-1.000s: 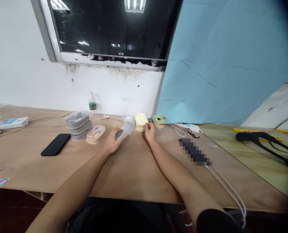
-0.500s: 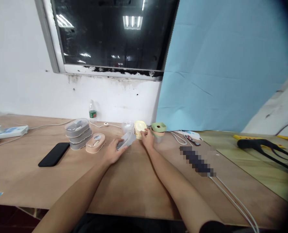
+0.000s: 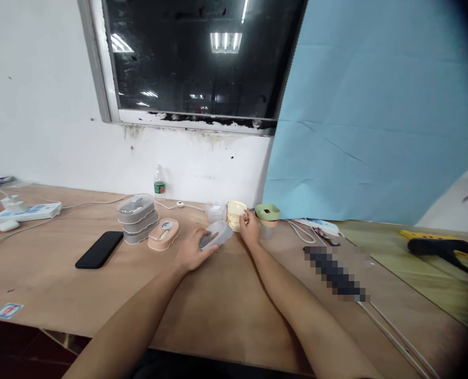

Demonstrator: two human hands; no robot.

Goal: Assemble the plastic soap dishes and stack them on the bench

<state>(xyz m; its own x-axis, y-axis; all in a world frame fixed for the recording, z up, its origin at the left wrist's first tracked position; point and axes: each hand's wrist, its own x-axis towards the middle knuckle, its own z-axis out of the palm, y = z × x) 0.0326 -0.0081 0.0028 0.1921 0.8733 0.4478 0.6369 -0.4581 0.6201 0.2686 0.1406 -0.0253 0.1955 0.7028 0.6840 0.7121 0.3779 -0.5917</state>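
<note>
My left hand [image 3: 192, 252] grips a clear plastic container [image 3: 217, 234] with a grey bottom, tilted and held just above the wooden table [image 3: 218, 300]. My right hand [image 3: 251, 230] pinches a yellow lid from a small stack of yellow lids [image 3: 236, 213] near the wall. A clear tub [image 3: 215, 210] stands behind the held container. A green lid on a stack of containers [image 3: 267, 215] sits just right of my right hand. To the left lie a peach-coloured box [image 3: 163, 235] and a stack of grey lidded boxes [image 3: 136, 217].
A black phone [image 3: 99, 249] lies flat at the left. A small bottle [image 3: 159, 183] stands by the wall. White power strips [image 3: 27, 212] and cables run along the left, another strip [image 3: 321, 226] and cables at the right. A black and yellow tool [image 3: 447, 246] lies far right.
My left hand has tipped the clear container lower and flatter, away from the clear tub. My right hand stays at the yellow lids. The camera has shifted, so everything sits a little further right.
</note>
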